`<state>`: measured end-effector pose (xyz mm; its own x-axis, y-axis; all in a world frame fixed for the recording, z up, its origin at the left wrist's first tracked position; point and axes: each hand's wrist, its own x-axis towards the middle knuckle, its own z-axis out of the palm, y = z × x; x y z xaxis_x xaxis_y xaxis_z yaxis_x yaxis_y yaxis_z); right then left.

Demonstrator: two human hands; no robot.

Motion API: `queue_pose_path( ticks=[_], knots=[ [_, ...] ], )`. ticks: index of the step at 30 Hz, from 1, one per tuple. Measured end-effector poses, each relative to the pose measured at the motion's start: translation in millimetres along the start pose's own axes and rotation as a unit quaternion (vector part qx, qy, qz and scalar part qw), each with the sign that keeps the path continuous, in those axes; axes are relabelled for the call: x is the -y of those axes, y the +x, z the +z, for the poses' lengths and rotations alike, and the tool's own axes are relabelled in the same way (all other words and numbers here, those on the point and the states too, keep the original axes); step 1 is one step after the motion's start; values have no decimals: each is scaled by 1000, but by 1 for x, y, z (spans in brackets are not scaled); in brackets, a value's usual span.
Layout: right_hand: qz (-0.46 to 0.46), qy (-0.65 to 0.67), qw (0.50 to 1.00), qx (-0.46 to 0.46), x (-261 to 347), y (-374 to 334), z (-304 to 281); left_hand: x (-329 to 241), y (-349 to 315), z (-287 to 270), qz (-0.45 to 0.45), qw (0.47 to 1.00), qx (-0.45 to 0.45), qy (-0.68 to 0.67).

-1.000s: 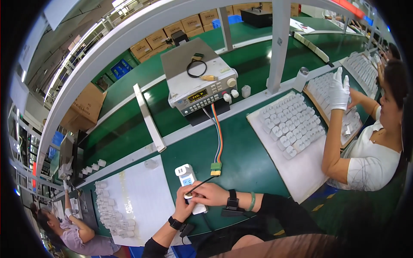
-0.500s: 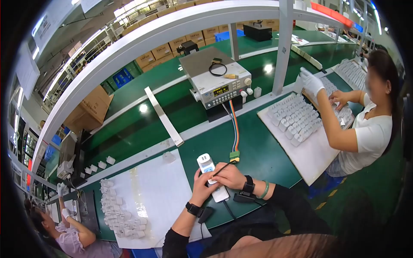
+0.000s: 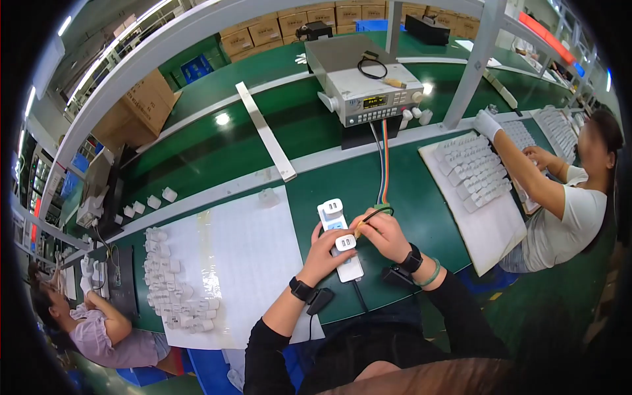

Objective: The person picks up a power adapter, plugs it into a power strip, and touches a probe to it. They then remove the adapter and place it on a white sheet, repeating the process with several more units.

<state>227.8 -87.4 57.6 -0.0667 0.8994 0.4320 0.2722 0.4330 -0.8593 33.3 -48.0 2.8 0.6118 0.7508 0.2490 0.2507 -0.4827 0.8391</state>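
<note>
A white power strip [image 3: 353, 270] lies on the green bench in front of me. One white two-port USB charger [image 3: 332, 207] sits at its far end. My left hand [image 3: 322, 255] grips a second white two-port charger [image 3: 345, 241] over the middle of the strip; whether it is plugged in I cannot tell. Just right of that charger, my right hand [image 3: 384, 236] pinches a yellowish USB plug [image 3: 359, 230] on a black cable [image 3: 376, 212]. The plug is apart from the ports. Beyond this hand, a green connector [image 3: 382, 206] ends the coloured wires.
A test meter [image 3: 375, 92] stands on the shelf ahead. White chargers [image 3: 172, 283] fill the left side of a white sheet [image 3: 253, 263]. More chargers [image 3: 471, 168] stand on a board [image 3: 490, 240] at right. Co-workers sit on both sides; a white bar [image 3: 265, 131] spans the shelf.
My right hand has drawn back to the right with the USB plug, uncovering the charger's ports. My left hand stays at the strip. The whole view has shifted.
</note>
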Motion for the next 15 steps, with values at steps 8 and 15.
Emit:
queue_pose_path(
  ticks=[8, 15],
  knots=[
    [-26, -27, 998, 50, -17, -8, 14, 2, -1, 2, -12, 1000, 4, 26],
    [-48, -52, 996, 52, -23, -13, 16, -1, 0, 1, -1, 1000, 13, 28]
  ],
)
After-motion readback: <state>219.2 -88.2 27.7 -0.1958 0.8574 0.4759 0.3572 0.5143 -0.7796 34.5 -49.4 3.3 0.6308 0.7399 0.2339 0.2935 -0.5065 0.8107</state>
